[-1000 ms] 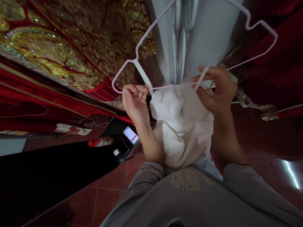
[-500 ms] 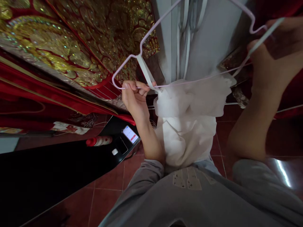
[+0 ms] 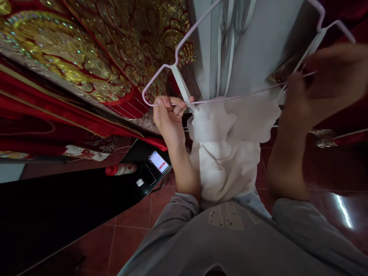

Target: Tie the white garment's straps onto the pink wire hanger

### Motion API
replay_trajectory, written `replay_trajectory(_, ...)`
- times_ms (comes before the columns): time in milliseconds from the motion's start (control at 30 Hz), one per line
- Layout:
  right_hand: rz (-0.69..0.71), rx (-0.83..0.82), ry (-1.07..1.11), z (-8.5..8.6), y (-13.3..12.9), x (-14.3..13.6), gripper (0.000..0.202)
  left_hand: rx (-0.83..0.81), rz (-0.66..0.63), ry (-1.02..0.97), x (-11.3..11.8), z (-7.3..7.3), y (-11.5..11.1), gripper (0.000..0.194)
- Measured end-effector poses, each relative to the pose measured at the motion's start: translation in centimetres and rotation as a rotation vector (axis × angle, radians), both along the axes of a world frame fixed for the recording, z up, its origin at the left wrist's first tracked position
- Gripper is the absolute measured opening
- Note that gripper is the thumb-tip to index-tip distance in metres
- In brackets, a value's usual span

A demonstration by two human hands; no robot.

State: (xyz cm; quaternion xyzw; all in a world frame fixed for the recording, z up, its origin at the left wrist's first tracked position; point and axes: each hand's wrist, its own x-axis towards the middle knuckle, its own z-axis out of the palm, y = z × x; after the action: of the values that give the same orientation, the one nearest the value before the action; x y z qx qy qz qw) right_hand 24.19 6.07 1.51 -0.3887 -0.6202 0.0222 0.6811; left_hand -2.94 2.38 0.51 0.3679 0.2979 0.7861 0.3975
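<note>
A pale pink clothes hanger (image 3: 188,36) spans the top of the view. My left hand (image 3: 171,115) is closed around its bottom bar near the left corner. From the hanger's left notch a white strap (image 3: 181,84) runs down past those fingers to a white ruffled garment (image 3: 227,153). The garment hangs in front of my body, below the bar. On the right, another white strap (image 3: 312,48) loops over the hanger's other notch. Beside that strap is my right hand (image 3: 324,80), smeared by motion, so its grip is unclear.
Red and gold sequined clothes (image 3: 71,50) hang at the left. A black table (image 3: 71,207) below them carries a lit phone (image 3: 160,161), a dark phone-like object (image 3: 148,175), a small white case (image 3: 140,183) and a red-capped bottle (image 3: 120,169). Red tiles (image 3: 129,245) cover the floor.
The right strap was stretched out over my right hand and now sits on the hanger's right notch. My right hand has moved left and lower. The hanger has shifted slightly right.
</note>
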Motion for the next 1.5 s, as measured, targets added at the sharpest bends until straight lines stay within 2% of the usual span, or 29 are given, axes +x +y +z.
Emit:
replay_trajectory(33,0.025,0.063,-0.133,-0.6,-0.8,-1.1,0.023,-0.020,0.010,0.009,0.0,0.0,0.0,0.042)
replay_trajectory(67,0.082,-0.002,-0.293,-1.1,-1.5,-2.2,0.019,-0.041,0.023,0.020,0.1,0.0,0.0,0.043)
replay_trajectory(133,0.118,-0.093,-0.462,-1.9,-2.5,-4.1,0.018,-0.055,0.047,0.032,0.3,-0.3,-0.1,0.043)
replay_trajectory(267,0.027,-0.167,-0.458,-3.0,-3.3,-6.1,0.023,-0.008,0.039,0.065,1.2,-1.4,-0.8,0.032)
replay_trajectory(367,0.017,-0.177,-0.418,-3.4,-3.5,-6.5,0.024,-0.057,-0.043,0.228,1.3,-1.6,-2.2,0.031)
replay_trajectory(500,0.009,-0.205,-0.391,-3.7,-3.4,-6.2,0.025,-0.166,-0.125,0.470,0.1,0.1,-4.7,0.029)
replay_trajectory(567,0.013,-0.204,-0.409,-3.9,-3.2,-5.9,0.027,-0.154,-0.149,0.465,-0.7,1.2,-5.5,0.028)
replay_trajectory(667,0.026,-0.172,-0.415,-4.1,-3.2,-5.7,0.028,-0.095,-0.202,0.337,-1.8,2.5,-6.0,0.024)
replay_trajectory(800,0.087,-0.085,-0.369,-4.2,-3.1,-5.9,0.029,-0.033,-0.317,0.201,-2.6,4.2,-5.4,0.038)
replay_trajectory(867,0.076,-0.097,-0.375,-4.2,-3.0,-6.1,0.028,-0.026,-0.340,0.175,-2.7,5.4,-4.7,0.046)
replay_trajectory(967,0.022,-0.155,-0.409,-4.2,-3.0,-6.3,0.027,-0.040,-0.293,0.079,-2.7,7.0,-3.4,0.060)
replay_trajectory(1033,0.022,-0.162,-0.414,-4.1,-2.9,-6.3,0.028,-0.051,-0.218,0.018,-2.7,7.5,-2.8,0.067)
replay_trajectory(1100,0.055,-0.148,-0.393,-4.2,-2.9,-6.3,0.029,-0.036,-0.116,0.020,-2.7,7.1,-2.6,0.071)
replay_trajectory(1200,0.089,-0.155,-0.371,-4.2,-2.9,-6.2,0.030,-0.026,0.055,0.126,-3.1,5.1,-3.0,0.071)
replay_trajectory(1267,0.078,-0.206,-0.389,-4.1,-2.9,-6.0,0.030,-0.037,0.178,0.193,-3.6,3.0,-3.3,0.062)
replay_trajectory(1333,0.063,-0.252,-0.407,-4.1,-2.9,-5.9,0.030,-0.047,0.288,0.224,-4.0,0.8,-3.4,0.042)
replay_trajectory(1400,0.059,-0.250,-0.412,-4.0,-2.9,-5.8,0.030,-0.042,0.358,0.233,-4.2,-1.0,-3.3,0.030)
replay_trajectory(1500,0.066,-0.200,-0.407,-3.9,-2.9,-5.8,0.029,-0.042,0.399,0.210,-3.1,-2.0,-2.8,0.025)
